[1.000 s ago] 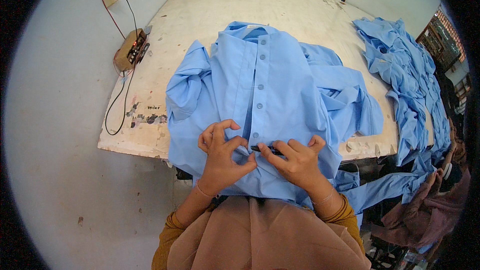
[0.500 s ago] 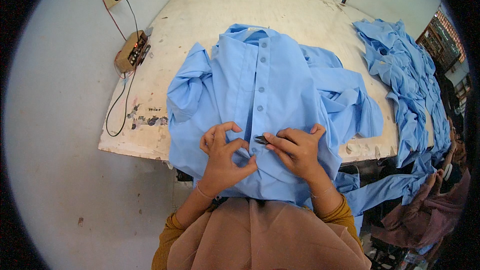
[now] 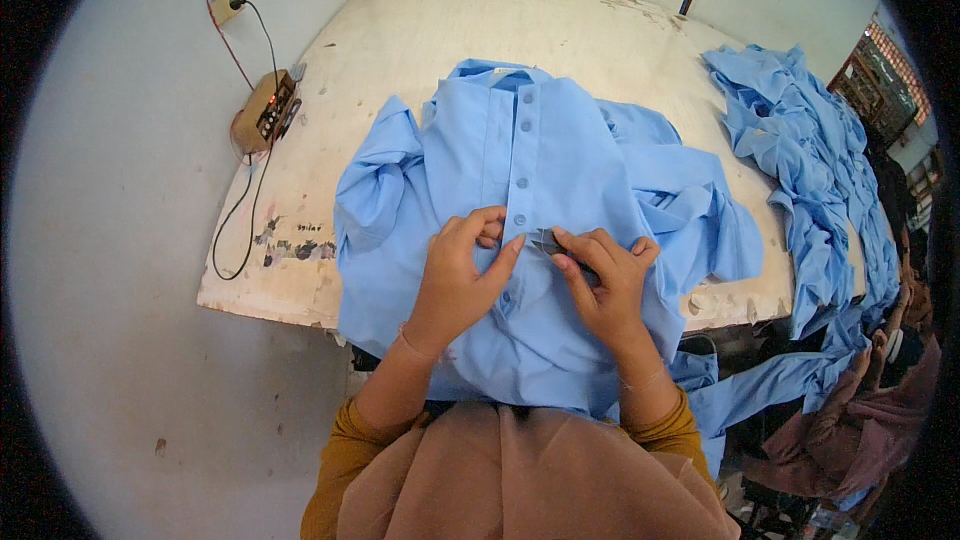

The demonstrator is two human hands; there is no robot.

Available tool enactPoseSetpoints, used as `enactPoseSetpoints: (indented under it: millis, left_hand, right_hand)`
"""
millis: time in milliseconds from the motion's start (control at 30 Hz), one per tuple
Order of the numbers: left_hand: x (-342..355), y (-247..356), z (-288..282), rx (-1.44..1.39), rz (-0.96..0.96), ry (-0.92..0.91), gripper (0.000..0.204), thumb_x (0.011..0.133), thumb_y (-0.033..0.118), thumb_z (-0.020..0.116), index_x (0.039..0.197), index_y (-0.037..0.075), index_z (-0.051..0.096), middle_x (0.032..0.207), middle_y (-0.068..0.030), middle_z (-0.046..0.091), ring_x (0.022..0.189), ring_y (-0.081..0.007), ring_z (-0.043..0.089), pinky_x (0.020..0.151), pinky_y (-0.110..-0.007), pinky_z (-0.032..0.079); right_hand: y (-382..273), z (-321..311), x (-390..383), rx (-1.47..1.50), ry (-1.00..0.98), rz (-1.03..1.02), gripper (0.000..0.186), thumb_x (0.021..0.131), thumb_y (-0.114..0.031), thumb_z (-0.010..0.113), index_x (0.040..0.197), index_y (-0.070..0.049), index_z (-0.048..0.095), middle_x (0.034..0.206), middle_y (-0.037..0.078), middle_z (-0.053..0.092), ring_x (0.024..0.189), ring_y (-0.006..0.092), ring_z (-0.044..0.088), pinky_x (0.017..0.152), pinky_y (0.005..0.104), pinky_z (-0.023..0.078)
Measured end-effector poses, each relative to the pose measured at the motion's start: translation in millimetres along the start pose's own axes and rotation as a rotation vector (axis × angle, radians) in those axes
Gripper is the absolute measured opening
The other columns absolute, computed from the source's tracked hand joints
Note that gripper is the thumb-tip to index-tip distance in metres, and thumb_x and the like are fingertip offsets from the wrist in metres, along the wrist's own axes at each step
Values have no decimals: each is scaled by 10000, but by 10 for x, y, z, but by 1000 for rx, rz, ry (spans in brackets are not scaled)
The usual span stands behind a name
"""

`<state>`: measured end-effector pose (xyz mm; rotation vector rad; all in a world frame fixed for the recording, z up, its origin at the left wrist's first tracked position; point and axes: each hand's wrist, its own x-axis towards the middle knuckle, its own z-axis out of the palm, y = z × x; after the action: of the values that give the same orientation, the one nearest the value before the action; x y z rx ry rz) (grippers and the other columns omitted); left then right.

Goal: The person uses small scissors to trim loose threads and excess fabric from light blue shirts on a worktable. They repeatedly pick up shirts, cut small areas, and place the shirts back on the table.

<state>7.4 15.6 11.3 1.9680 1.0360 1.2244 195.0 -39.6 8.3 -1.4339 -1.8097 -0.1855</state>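
A light blue button-up shirt [image 3: 570, 160] lies front up before me, its collar at the far end and a row of buttons down its middle. My left hand [image 3: 465, 265] rests at the button placket, thumb and fingers curled in on its edge beside a button [image 3: 520, 220]. In my right hand [image 3: 605, 280] is a pair of dark thread snips [image 3: 545, 241], blades parted and pointing left toward my left thumb. The handle is partly hidden by my fingers.
The shirt lies on a worn, pale table [image 3: 600, 25]. More blue garments [image 3: 800, 150] are heaped along its right side. A brown box with a cable [image 3: 262, 112] sits at the left edge, near a wall socket [image 3: 227, 6]. Another person's hand [image 3: 862, 358] shows at the lower right.
Both hands have moved up the button row, away from me. The left fingers, spread before, have closed in at the placket. The snips' blades now show parted.
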Motion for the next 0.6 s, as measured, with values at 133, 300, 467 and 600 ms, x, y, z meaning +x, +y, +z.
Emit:
enactPoseSetpoints:
  millis: [133, 300, 467, 600]
  left_hand:
    - [-14, -139, 77, -130, 82, 39, 289, 814, 80, 755, 1062, -24, 649, 788, -67, 613, 705, -172, 566, 660, -302, 465]
    - [-116, -129, 70, -203, 73, -6, 339, 804, 67, 760, 1108, -27, 644, 749, -42, 573, 703, -146, 531, 684, -285, 446]
    - [-105, -67, 0, -240, 64, -108, 438, 791, 65, 755, 1198, -27, 623, 737, -20, 550, 699, -141, 510, 683, -280, 414]
    - [-124, -40, -17, -164, 64, -145, 486, 795, 85, 750, 1247, -14, 601, 744, 7, 541, 734, -129, 507, 752, -281, 374]
  right_hand:
    - [-30, -4, 95, -60, 19, -31, 241, 867, -303, 688, 1093, -224, 715, 766, -69, 603, 652, 126, 489, 744, 388, 211]
    - [-30, -50, 110, -45, -27, -16, 211, 877, -299, 678, 1073, -232, 720, 757, -69, 600, 660, 123, 503, 747, 392, 211]
    - [-74, -91, 226, 26, 9, 44, 181, 890, -294, 664, 1056, -246, 718, 746, -63, 592, 668, 129, 514, 760, 402, 216]
    - [-111, -103, 261, -101, -23, -15, 191, 890, -296, 664, 1069, -246, 711, 747, -59, 592, 677, 135, 519, 761, 410, 221]
